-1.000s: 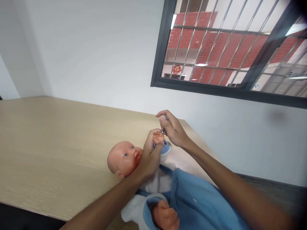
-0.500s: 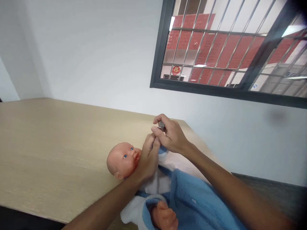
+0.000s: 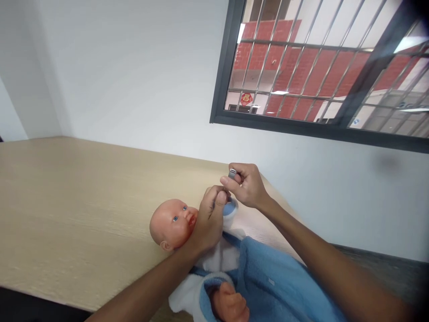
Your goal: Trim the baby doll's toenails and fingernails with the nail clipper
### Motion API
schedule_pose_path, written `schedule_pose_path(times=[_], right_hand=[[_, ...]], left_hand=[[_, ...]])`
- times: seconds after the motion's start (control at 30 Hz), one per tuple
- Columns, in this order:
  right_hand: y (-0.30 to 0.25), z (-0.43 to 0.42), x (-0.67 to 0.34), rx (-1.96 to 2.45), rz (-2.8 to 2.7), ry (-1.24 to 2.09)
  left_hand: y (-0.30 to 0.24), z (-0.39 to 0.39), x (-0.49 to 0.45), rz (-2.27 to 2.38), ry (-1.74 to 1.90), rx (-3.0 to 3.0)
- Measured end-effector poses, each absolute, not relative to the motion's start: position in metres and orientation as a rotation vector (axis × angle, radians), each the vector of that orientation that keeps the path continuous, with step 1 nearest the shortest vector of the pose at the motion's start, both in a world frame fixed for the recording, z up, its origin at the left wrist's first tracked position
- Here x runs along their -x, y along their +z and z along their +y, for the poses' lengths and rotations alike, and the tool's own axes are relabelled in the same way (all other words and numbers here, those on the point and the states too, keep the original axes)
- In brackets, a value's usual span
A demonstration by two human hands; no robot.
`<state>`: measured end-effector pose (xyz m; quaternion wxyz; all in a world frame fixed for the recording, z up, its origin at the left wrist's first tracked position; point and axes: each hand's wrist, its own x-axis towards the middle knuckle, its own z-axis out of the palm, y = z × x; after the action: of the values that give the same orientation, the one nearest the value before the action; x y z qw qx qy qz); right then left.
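Observation:
A baby doll (image 3: 172, 222) in a blue and white fleece robe (image 3: 268, 281) lies on its back on the wooden table (image 3: 67, 201), head to the left. My left hand (image 3: 208, 219) is closed around the doll's raised far hand, which its fingers hide. My right hand (image 3: 246, 184) pinches a small metal nail clipper (image 3: 232, 173) just above that spot, tip pointing down toward the doll's hidden fingers. The doll's other hand (image 3: 229, 304) pokes out of its sleeve at the bottom.
The table runs far to the left and meets a white wall. A dark-framed window (image 3: 321, 67) with metal bars is on the wall above and to the right. The table's right edge (image 3: 301, 250) drops off beside my right forearm.
My right hand has shifted slightly right and turned, so the clipper's end now shows above my fingers. My left hand has closed over the doll's hand, which was visible a second ago.

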<state>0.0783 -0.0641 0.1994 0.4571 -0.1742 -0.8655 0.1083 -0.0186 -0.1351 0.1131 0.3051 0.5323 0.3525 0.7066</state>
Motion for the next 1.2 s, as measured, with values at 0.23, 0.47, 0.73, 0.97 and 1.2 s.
schedule_pose_path(times=[0.23, 0.47, 0.73, 0.97, 1.2], right_hand=[[0.199, -0.055, -0.08, 0.449, -1.915, 0.325], [0.197, -0.043, -0.081, 0.488, -1.859, 0.392], [0.195, -0.046, -0.08, 0.49, -1.902, 0.417], [0.194, -0.046, -0.079, 0.472, -1.932, 0.393], [0.195, -0.048, -0.08, 0.434, -1.951, 0.391]], left_hand=[[0.112, -0.135, 0.02, 0.949, 1.872, -1.445], [0.11, -0.135, 0.021, 0.954, 1.899, -1.533], [0.11, -0.134, 0.019, 0.949, 1.902, -1.474], [0.112, -0.135, 0.018, 0.956, 1.884, -1.445], [0.112, -0.135, 0.018, 0.95, 1.89, -1.45]])
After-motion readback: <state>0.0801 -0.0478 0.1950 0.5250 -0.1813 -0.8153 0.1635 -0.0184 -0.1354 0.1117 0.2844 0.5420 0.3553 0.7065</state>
